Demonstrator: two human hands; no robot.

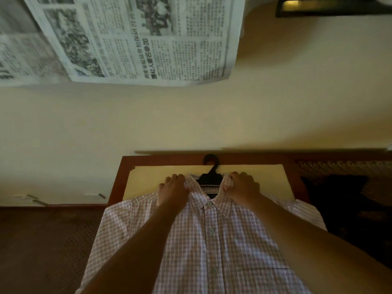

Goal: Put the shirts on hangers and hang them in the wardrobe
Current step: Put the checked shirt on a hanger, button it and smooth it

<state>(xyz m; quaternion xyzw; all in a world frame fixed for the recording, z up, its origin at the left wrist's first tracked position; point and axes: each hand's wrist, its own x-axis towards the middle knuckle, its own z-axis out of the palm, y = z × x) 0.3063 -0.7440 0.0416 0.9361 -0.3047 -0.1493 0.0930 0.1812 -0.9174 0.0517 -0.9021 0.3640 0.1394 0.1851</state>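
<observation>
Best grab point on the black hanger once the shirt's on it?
Probably the hook: it is the only part of the hanger standing clear of the shirt, beyond the collar. Come from the far side, above the collar; both hands hold the collar beside the neck.

The single head view looks steeply down, close over both forearms, facing a cream wall [191,124].

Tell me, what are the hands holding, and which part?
Both hands hold the checked shirt by its collar: the left hand on the left side, the right hand on the right, beside the black hanger.
</observation>
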